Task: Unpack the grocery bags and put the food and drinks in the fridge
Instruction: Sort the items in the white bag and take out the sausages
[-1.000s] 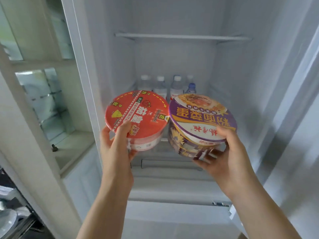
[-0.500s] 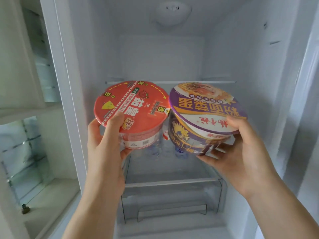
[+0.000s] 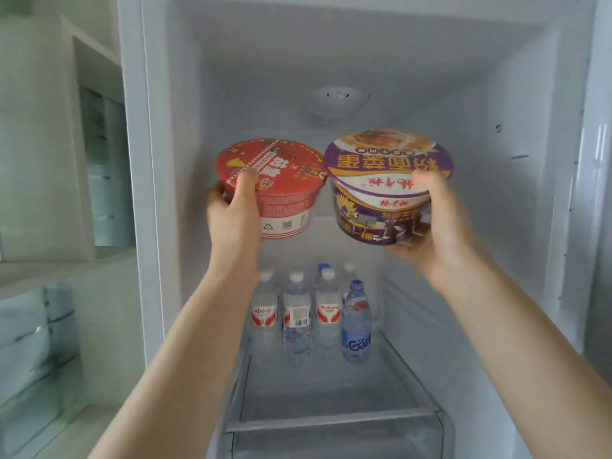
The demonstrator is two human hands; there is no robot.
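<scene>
While both arms reach into the open fridge (image 3: 159, 226), the step in hand seems to be the placing of two instant noodle bowls on the upper shelf. At the left of centre, the left hand (image 3: 233, 210) has its grip wrapped on the red noodle bowl (image 3: 275, 187), the thumb pressed on the lid edge and the fingers behind the wall of the bowl. Just beside it, at the right of centre, the right hand (image 3: 433, 223) has its grip closed on the purple noodle bowl (image 3: 384, 187), thumb on the lid and fingers under the base; this hand is blurred. The two bowls are almost touching and are held in the air in front of the upper compartment, not yet resting. Below them, in the lower middle of the frame, several water bottles (image 3: 298, 309) stand at the back of a glass shelf (image 3: 331, 422). The next move, I judge, calls for pushing both bowls forward and lowering them level onto the upper shelf before the grips are loosened.
</scene>
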